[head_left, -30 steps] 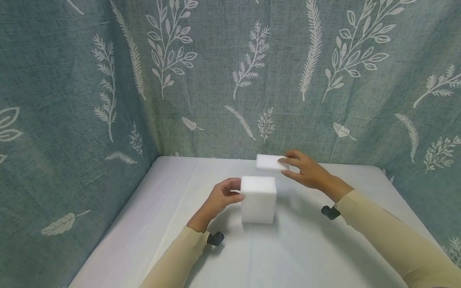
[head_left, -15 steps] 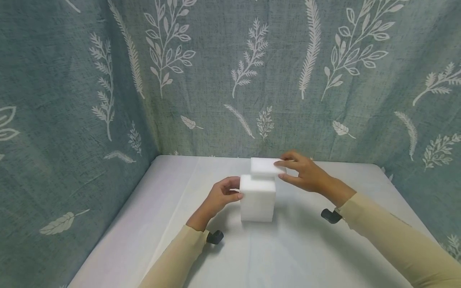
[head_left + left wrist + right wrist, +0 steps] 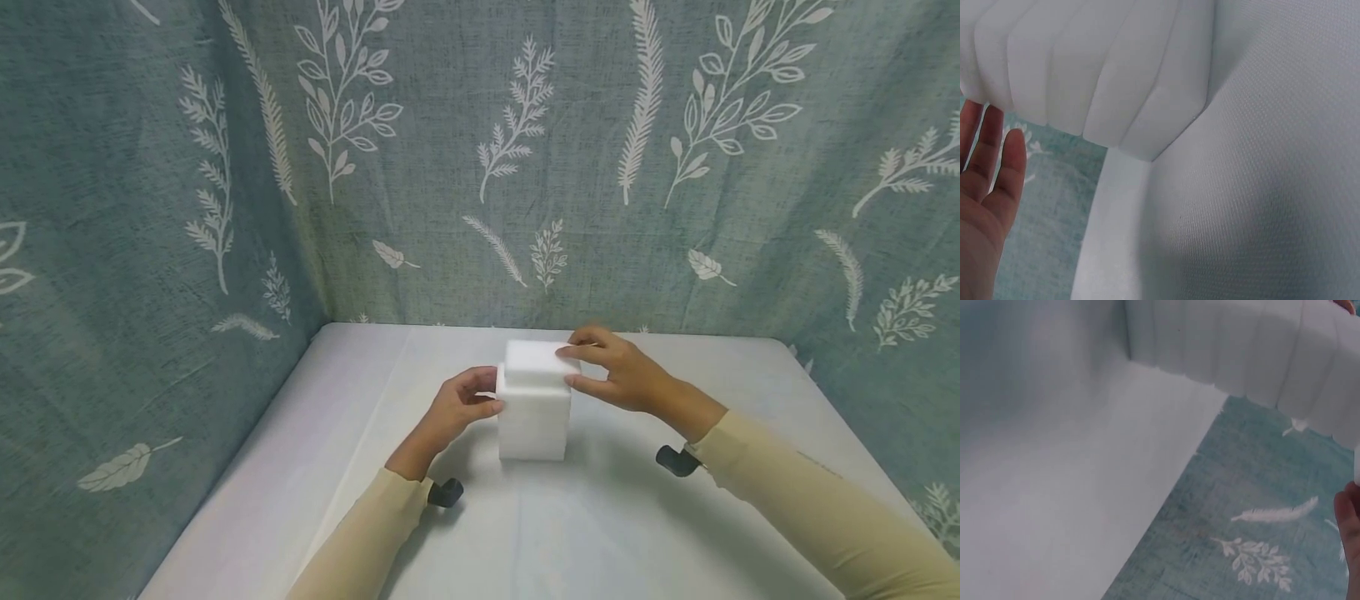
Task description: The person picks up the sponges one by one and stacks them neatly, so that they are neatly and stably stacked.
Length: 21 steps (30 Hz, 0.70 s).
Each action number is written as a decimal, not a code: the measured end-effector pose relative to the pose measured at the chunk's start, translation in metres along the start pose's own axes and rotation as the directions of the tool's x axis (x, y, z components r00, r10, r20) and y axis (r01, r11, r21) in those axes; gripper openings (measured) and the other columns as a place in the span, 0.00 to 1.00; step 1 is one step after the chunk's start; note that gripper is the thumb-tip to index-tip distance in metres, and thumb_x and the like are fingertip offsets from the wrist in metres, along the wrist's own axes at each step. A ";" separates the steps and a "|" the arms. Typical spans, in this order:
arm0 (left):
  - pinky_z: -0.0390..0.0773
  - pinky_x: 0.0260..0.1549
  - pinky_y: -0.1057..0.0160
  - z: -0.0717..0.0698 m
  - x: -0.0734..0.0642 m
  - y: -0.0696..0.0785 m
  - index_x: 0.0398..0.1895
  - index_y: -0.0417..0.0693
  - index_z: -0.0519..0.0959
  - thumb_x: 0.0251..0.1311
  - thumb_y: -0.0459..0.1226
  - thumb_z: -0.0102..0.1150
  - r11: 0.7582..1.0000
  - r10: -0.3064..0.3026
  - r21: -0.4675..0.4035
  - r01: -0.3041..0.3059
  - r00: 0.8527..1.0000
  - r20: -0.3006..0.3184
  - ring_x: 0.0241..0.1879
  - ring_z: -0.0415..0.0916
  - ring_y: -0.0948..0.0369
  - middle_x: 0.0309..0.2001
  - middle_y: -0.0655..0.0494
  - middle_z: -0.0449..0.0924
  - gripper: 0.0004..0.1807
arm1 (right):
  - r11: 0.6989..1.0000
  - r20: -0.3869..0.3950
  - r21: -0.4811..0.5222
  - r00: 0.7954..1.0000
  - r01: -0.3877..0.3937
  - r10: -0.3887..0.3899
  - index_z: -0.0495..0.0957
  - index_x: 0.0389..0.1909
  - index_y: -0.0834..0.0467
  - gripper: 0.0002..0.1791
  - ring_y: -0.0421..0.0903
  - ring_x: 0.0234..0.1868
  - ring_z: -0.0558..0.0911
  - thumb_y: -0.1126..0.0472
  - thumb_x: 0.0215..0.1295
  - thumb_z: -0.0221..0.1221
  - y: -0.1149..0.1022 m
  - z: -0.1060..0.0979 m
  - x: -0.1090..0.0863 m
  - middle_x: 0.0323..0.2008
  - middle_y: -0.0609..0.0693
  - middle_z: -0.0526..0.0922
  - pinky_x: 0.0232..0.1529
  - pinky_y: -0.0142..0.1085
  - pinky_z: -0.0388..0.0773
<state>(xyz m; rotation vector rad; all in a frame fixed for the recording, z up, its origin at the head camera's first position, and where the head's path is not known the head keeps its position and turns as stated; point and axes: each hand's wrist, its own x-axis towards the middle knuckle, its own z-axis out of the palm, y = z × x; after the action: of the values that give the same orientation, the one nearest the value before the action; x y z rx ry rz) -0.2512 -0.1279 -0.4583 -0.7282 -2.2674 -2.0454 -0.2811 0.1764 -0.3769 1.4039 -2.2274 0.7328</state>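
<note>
A stack of white melamine-like sponges [image 3: 532, 427] stands upright on the white table; its several layers show in both wrist views. Thumb in front and fingers toward the back, my left hand [image 3: 446, 417] holds the stack by its left side near the top. In the left wrist view, its fingers [image 3: 1010, 162] reach the upper layers. My right hand [image 3: 626, 371] pinches one more white sponge [image 3: 534, 360] by its right end, between thumb and fingers. That sponge overlaps the stack's top, shifted slightly right and back. Only part of the right hand [image 3: 1349, 525] shows in the right wrist view.
A white cloth covers the table [image 3: 375, 400]. Behind it and at the sides hangs a teal curtain [image 3: 442, 167] with white leaf prints. Small black devices [image 3: 446, 493] sit at both wrists.
My right hand has brought its sponge from behind the stack toward me and leftward, down onto the stack's top. The left hand has kept its place at the stack's side.
</note>
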 end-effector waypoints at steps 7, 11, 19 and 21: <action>0.76 0.52 0.55 0.000 0.000 0.001 0.61 0.47 0.74 0.55 0.40 0.71 1.000 -0.018 0.013 0.018 1.000 -0.005 0.53 0.75 0.53 0.53 0.51 0.79 0.29 | 1.000 -0.004 -0.010 1.000 -0.008 0.007 0.82 0.53 0.56 0.21 0.48 0.48 0.77 0.57 0.57 0.68 -0.006 0.006 0.001 0.51 0.51 0.75 0.44 0.43 0.80; 0.76 0.52 0.55 0.001 0.001 0.001 0.61 0.46 0.75 0.56 0.38 0.70 1.000 -0.021 0.016 0.021 1.000 -0.011 0.53 0.75 0.53 0.53 0.50 0.79 0.28 | 1.000 0.005 -0.003 1.000 -0.003 0.003 0.82 0.53 0.55 0.22 0.47 0.49 0.77 0.55 0.57 0.68 -0.009 0.009 0.001 0.50 0.51 0.75 0.44 0.43 0.81; 0.76 0.53 0.55 0.001 0.001 0.001 0.60 0.44 0.75 0.56 0.37 0.70 0.999 -0.024 0.027 0.024 1.000 -0.012 0.54 0.75 0.53 0.53 0.50 0.79 0.27 | 1.000 0.005 -0.007 1.000 0.008 -0.008 0.81 0.53 0.55 0.22 0.47 0.48 0.77 0.55 0.57 0.68 -0.009 0.011 0.001 0.50 0.50 0.75 0.44 0.42 0.80; 0.76 0.52 0.55 0.001 0.001 0.001 0.60 0.46 0.75 0.56 0.39 0.71 0.999 -0.025 0.030 0.025 1.000 -0.014 0.53 0.75 0.54 0.52 0.51 0.80 0.28 | 1.000 0.007 -0.006 1.000 0.008 -0.008 0.81 0.53 0.55 0.22 0.47 0.48 0.77 0.55 0.57 0.68 -0.009 0.011 0.001 0.50 0.50 0.75 0.44 0.42 0.81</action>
<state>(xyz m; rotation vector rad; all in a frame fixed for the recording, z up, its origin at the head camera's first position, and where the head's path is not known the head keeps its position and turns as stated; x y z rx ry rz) -0.2510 -0.1264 -0.4575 -0.6857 -2.3061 -2.0159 -0.2745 0.1656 -0.3825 1.4137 -2.2255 0.7189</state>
